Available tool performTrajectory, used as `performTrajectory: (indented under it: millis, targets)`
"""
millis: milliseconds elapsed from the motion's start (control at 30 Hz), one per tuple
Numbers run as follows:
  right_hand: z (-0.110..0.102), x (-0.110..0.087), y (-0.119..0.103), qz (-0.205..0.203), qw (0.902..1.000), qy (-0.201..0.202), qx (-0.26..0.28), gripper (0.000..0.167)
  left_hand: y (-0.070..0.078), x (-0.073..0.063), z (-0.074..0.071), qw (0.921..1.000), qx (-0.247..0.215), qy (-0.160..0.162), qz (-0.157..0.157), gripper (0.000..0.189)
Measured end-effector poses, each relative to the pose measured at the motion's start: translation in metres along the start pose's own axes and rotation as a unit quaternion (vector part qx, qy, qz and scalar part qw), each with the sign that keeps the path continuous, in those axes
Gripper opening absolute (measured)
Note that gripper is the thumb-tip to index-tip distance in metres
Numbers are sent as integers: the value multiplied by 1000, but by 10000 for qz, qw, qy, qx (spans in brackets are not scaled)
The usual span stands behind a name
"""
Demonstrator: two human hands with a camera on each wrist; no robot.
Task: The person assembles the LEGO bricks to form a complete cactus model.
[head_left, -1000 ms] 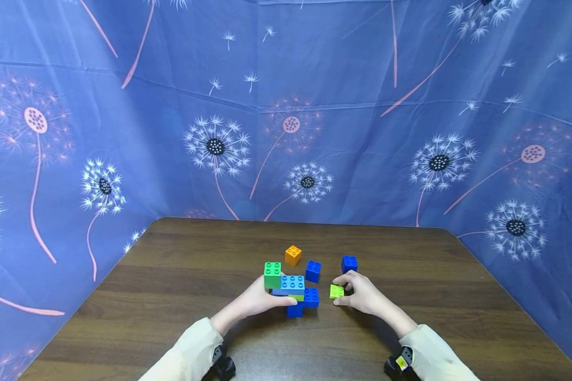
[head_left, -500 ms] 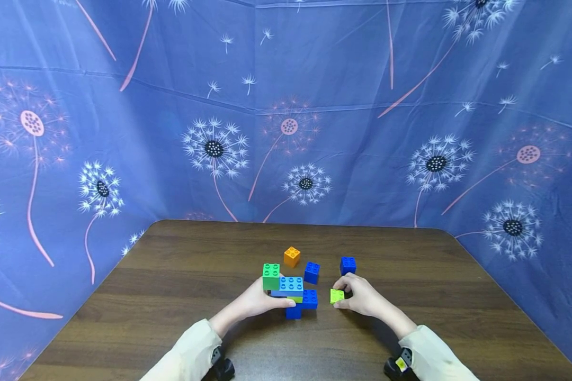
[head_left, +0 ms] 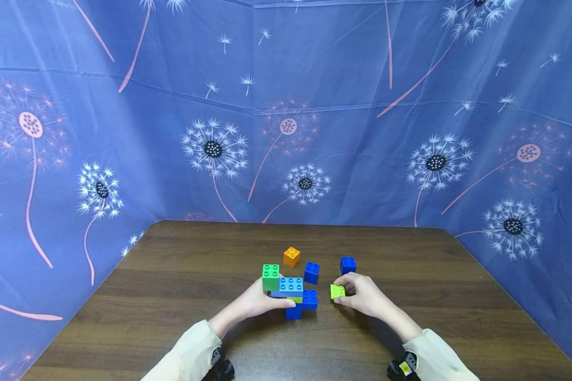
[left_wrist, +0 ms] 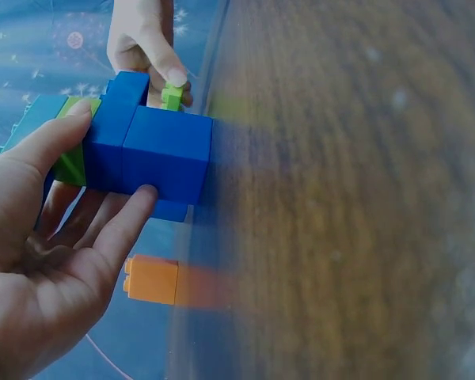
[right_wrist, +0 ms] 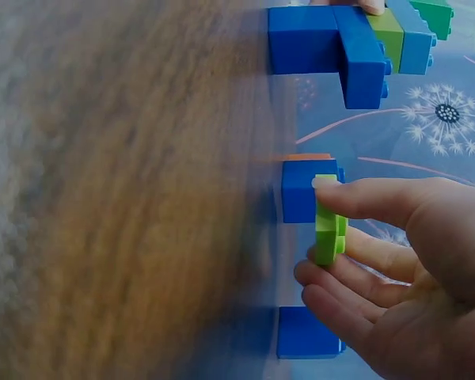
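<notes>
Most fingers of the left hand (head_left: 256,300) are hidden from the head view by a stack (head_left: 291,284), which is gripped between thumb and fingers. To its right, above the worktop (head_left: 195,254), a lime brick (head_left: 337,291) is pinched by the right hand (head_left: 366,294), its fingers bent, nearer than a blue brick (head_left: 348,264). Both sleeves (head_left: 186,352), angled inward, are cut off below. The worktop, blurred in both wrist views, is backed by dandelion-print cloth (head_left: 362,185).
</notes>
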State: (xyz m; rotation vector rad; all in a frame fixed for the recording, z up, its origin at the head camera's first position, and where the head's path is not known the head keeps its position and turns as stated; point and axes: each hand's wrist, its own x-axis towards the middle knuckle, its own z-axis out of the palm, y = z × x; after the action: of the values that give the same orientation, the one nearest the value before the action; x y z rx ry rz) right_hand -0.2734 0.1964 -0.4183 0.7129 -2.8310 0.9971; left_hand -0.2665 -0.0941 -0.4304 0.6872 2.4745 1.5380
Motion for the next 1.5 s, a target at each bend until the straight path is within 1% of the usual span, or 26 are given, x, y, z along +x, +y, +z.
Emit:
performTrajectory:
  millis: [100,233,467,567,800,967,1167,1500]
  targets:
    - [-2,-1,-3,-75,9998,185,1,33,0,0,0,10000,27,-10,26,54]
    - [-6,-1,-7,-182,9994,301,28,33,0,0,0,10000,44,-10,25,56]
    - [-11,-3,-14,-468,9982,365,84,32,2,1,1,10000,-42,-40,12,54]
    - [-10,-4,-17,-494,9981,366,102,32,2,3,3,10000,-36,-83,38,50]
    - [-7,-5,-19,-574,9974,422,140,32,4,8,4,9999,-11,-110,21,48]
    - [-7,-5,-22,-581,9972,388,247,32,6,8,4,10000,11,-60,11,49]
    - [-6,-4,-26,-719,9967,305,224,31,6,8,5,9999,90,-3,-52,52]
    - [-1,-3,-34,-913,9950,202,361,31,7,7,5,9999,-29,-102,25,49]
